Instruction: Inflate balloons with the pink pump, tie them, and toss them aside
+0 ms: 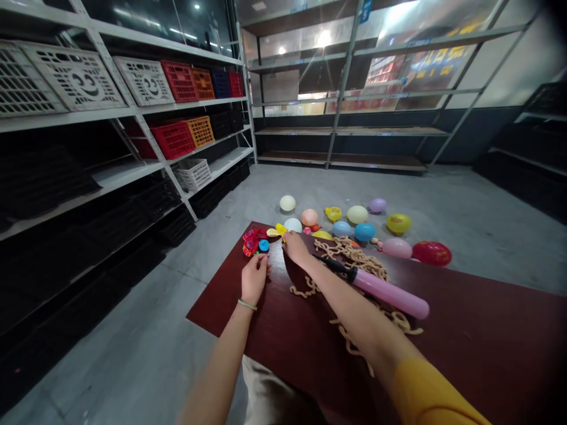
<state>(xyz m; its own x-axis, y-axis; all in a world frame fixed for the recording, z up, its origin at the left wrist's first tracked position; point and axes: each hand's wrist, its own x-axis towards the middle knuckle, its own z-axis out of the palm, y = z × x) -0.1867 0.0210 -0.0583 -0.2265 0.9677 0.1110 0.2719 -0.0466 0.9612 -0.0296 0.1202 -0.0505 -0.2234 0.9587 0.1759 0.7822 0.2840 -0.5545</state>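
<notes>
The work surface is a table [482,330] with a smooth, dark reddish-brown top and a faint sheen. Tan cord [357,254], thick and wavy, lies on it in loose tangles. Across the cord rests a pump [390,292]: a smooth pink cylinder with a rounded end, joined to a slender black section. Limp, glossy red balloons [250,242] with printed marks form a heap at the far left corner, beside a small, rounded blue item [264,245]. Beyond the table, inflated balloons [364,232], round to oval and in mixed colours, sit on the smooth grey floor [234,189].

The two hands are apart. A yellow balloon [280,228], uninflated, lies at the far edge of the table, directly at the fingertips of the right hand [296,247] and ahead of the left hand [254,276]. The left hand is just short of the blue item and the red heap, fingers curled inward.

The back of the right hand conceals its fingertips; I cannot tell whether they grip the yellow balloon. Nor can I tell whether the left fingers pinch anything. The right forearm covers part of the cord, and the table edge cuts off the nearest inflated balloons.
</notes>
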